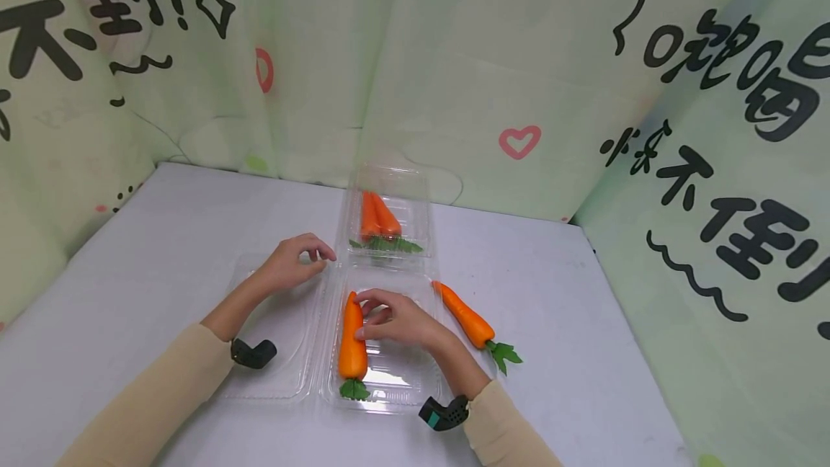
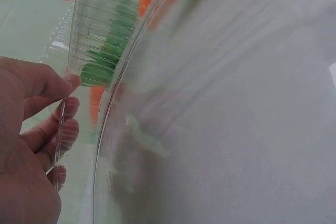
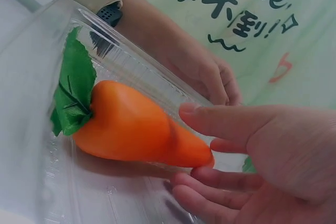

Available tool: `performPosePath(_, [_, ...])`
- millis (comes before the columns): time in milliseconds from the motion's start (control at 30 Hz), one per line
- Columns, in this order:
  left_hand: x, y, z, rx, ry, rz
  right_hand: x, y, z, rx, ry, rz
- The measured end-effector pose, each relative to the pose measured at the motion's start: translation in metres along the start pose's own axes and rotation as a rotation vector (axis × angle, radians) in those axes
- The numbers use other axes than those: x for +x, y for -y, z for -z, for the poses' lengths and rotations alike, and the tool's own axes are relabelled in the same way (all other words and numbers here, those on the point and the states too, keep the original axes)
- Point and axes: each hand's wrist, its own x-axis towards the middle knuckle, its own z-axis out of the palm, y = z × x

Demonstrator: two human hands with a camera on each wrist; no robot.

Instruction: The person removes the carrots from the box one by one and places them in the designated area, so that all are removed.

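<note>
A toy carrot [image 1: 352, 344] with a green leaf top lies along the left side of a clear plastic box [image 1: 408, 398], leaf end toward me. My right hand [image 1: 395, 319] is beside its narrow end. In the right wrist view, thumb and fingers stand apart around the carrot's [image 3: 131, 124] tip, fingertips at its surface, not closed round it. My left hand [image 1: 295, 261] is at the box's far left corner. In the left wrist view, its thumb and fingers [image 2: 68, 129] lie on both sides of a clear plastic edge and pinch it.
The box's clear lid [image 1: 272, 373] lies folded out to the left. Behind stands a second clear box [image 1: 415, 200] with two carrots [image 1: 379, 216], its lid raised. Another carrot [image 1: 467, 316] lies on the white table [image 1: 570, 352] at right. Printed curtains [image 1: 447, 56] surround the table.
</note>
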Motion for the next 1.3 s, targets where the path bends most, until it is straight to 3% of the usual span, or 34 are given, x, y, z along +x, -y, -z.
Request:
performPosePath(233, [0.0,0.0,0.001,-0.004,-0.009,-0.025,-0.002,0.0,-0.001,0.056,0.099,-0.005])
performPosePath(367, [0.0,0.001,0.001,-0.003,-0.005,-0.028,-0.002,0.0,-0.002,0.071,0.116,0.002])
performPosePath(733, [0.001,0.0,0.001,-0.005,0.003,-0.001,-0.002,0.0,-0.002,0.078,0.07,0.017])
performPosePath(1300, [0.001,-0.001,0.002,0.017,0.009,-0.021,-0.008,0.0,0.009,0.014,0.003,0.079])
